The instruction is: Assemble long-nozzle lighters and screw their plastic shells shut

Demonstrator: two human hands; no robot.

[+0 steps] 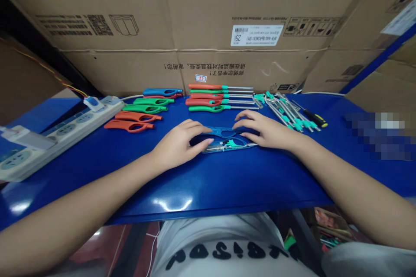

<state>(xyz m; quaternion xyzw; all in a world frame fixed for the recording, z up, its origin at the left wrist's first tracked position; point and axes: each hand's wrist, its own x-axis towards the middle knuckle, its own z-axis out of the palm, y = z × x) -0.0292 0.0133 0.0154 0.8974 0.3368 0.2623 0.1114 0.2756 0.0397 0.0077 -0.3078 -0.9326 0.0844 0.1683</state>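
In the head view, a blue lighter handle half (223,133) lies between my hands. Just in front of it is a second blue half with lighter parts (224,147) set in it: a clear tank, a teal piece and a metal end. My left hand (182,143) curls around the left end of the upper half, thumb below and fingers above. At the right end, my right hand (268,130) has its fingertips on the upper half and its thumb by the metal end of the lower one. The fingers partly cover both ends.
Behind stand assembled lighters (208,102), with coloured handle shells (139,117) to the left. Metal tube assemblies (287,112) and a screwdriver (313,117) lie on the right. A power strip (71,132) runs along the left. A cardboard box (195,39) walls off the back.
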